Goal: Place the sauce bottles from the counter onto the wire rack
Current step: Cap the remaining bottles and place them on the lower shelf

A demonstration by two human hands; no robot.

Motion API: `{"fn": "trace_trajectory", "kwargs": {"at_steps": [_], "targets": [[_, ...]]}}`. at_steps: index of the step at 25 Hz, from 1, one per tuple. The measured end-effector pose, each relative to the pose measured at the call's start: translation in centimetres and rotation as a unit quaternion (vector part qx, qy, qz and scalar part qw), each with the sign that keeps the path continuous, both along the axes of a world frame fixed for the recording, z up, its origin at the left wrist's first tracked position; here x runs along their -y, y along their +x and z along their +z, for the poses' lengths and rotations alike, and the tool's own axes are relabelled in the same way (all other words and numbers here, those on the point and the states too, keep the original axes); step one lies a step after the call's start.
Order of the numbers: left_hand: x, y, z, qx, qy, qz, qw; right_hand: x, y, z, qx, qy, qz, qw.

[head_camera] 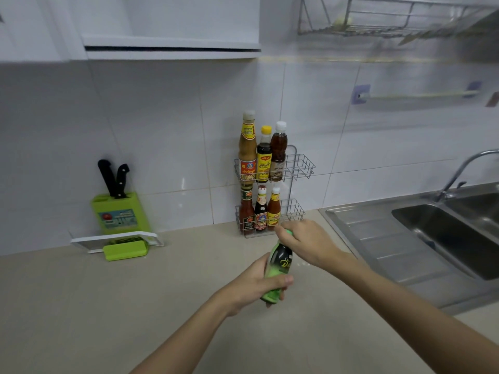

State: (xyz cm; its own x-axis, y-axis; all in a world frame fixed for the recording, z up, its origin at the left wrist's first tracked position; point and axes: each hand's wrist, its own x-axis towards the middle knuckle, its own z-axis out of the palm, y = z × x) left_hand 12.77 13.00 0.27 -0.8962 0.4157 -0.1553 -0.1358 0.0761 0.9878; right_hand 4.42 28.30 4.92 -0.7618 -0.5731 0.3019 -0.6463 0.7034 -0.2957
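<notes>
- Green plastic sauce bottle with a dark label [278,268] sits tilted in our two hands at the lower centre of the frame, raised above the beige desk [135,306].
- Our left hand [253,284] wraps its fingers around the bottle's lower body, thumb across the front.
- Our right hand [305,244] has its fingers clenched over the bottle's green cap end.
- Just behind, at centre frame, stands the two-tier white wire rack [297,168] against the white tiled wall, three bottles on each tier, free space at the right of both.
- At left stands a green knife block [121,211]; at right lies a steel sink [445,238].
</notes>
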Motion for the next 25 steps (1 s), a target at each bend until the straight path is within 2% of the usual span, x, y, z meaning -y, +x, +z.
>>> {"fn": "trace_trajectory", "kwargs": {"at_steps": [4, 9, 12, 14, 16, 18, 21, 23, 25], "targets": [[-0.3, -0.4, -1.0, -0.016, -0.099, 0.046, 0.994, 0.3, -0.1, -1.5, -0.016, 0.128, -0.066, 0.989], [-0.9, -1.2, -2.4, -0.062, -0.192, 0.121, 0.972, 0.9, -0.3, -1.1, 0.027, 0.135, -0.097, 0.986], [-0.9, -1.6, -2.7, -0.066, -0.206, 0.124, 0.968, 1.1, -0.7, -0.6, 0.100, 0.140, -0.104, 0.980], [-0.3, -2.2, -2.1, -0.025, -0.150, 0.099, 0.983, 0.9, -1.5, -0.9, 0.197, 0.023, -0.081, 0.977], [0.9, -3.2, -1.3, 0.018, -0.070, 0.087, 0.994, 0.4, -2.1, -1.0, 0.321, -0.148, -0.033, 0.935], [1.8, -4.4, -0.8, 0.026, -0.042, 0.074, 0.996, -0.2, -2.9, -1.4, 0.395, -0.242, 0.013, 0.886], [2.6, -6.3, -1.3, 0.037, -0.046, 0.058, 0.997, -0.7, -4.6, -2.5, 0.403, -0.307, -0.002, 0.862], [3.8, -8.0, -1.9, 0.051, -0.075, 0.071, 0.993, -0.9, -6.5, -3.9, 0.385, -0.377, -0.084, 0.838], [5.5, -9.7, -2.5, 0.074, -0.103, 0.113, 0.985, -1.8, -9.2, -5.9, 0.365, -0.451, -0.191, 0.792]]}}
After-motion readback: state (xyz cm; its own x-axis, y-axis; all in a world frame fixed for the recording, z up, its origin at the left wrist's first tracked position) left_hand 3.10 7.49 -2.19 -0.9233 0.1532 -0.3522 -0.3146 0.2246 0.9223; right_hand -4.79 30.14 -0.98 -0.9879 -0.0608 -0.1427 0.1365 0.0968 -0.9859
